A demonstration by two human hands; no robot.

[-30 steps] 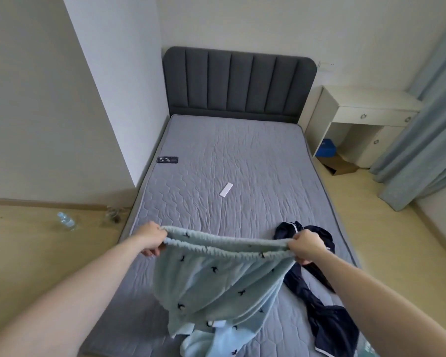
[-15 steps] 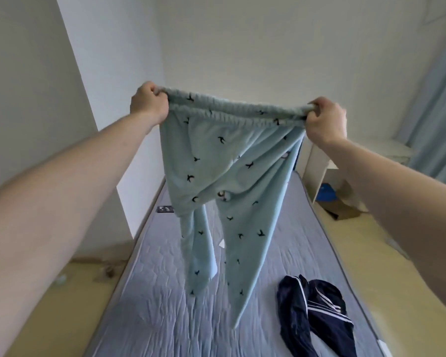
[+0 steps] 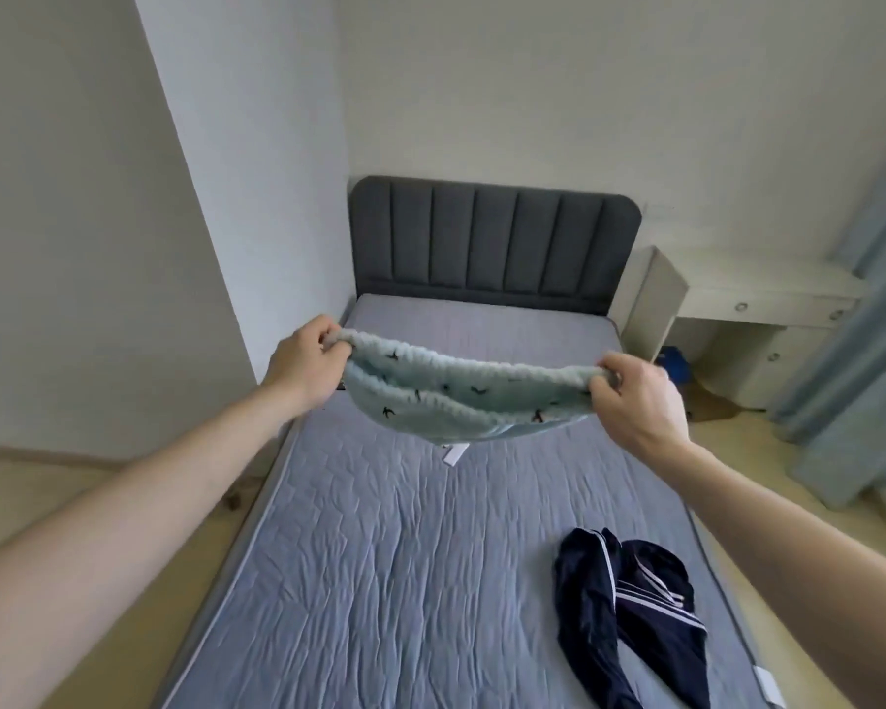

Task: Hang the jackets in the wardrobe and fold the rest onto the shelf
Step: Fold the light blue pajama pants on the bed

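Both hands are raised out in front of the person over the bed, arms stretched forward, and each is closed on one end of the waistband of the pale blue trousers (image 3: 461,396). Left hand (image 3: 305,368) has its fingers curled around the left end of the gathered band, thumb side toward the cloth. Right hand (image 3: 635,396) is clenched in the same way on the right end, knuckles up. Between the two hands the waistband sags in a shallow curve, and the fabric, printed with small dark bird shapes, bunches just under it; the legs cannot be made out from this angle, since the cloth looks swung forward and away from the person.

Below and beyond the hands lies the grey quilted mattress (image 3: 379,580), with the dark padded headboard (image 3: 497,243) at its far end. Directly under the trousers a small white slip (image 3: 453,454) lies on the mattress. Nearer the person than the right hand, below its forearm, a dark navy garment with white stripes (image 3: 630,611) lies crumpled on the bed near the right edge, well apart from the trousers. Farther off to the right of the right hand stands a white desk (image 3: 748,304) with drawers, a blue object under it, and a grey-blue curtain (image 3: 860,350) hangs at the far right.
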